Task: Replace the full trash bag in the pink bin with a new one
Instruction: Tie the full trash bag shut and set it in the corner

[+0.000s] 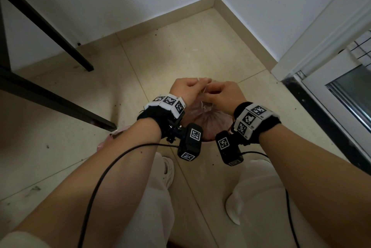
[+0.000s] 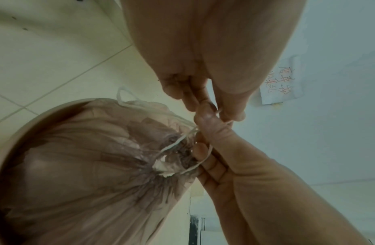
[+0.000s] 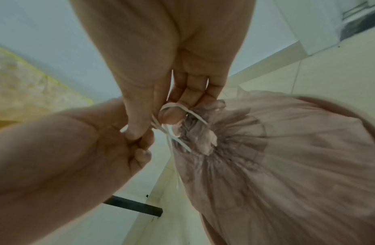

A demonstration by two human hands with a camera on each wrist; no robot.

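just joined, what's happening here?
A person stands over the pink bin, tying off the full trash bag. Both hands work its white drawstring: the left hand pinches one strand, the right hand has a loop around a finger. The bag's mouth is gathered shut, but the bag sits in the bin, not lifted out. No new bag is visible.

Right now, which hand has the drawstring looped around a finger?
The right hand: the drawstring wraps round one of its fingers, while the left hand only pinches the string between thumb and fingertip.
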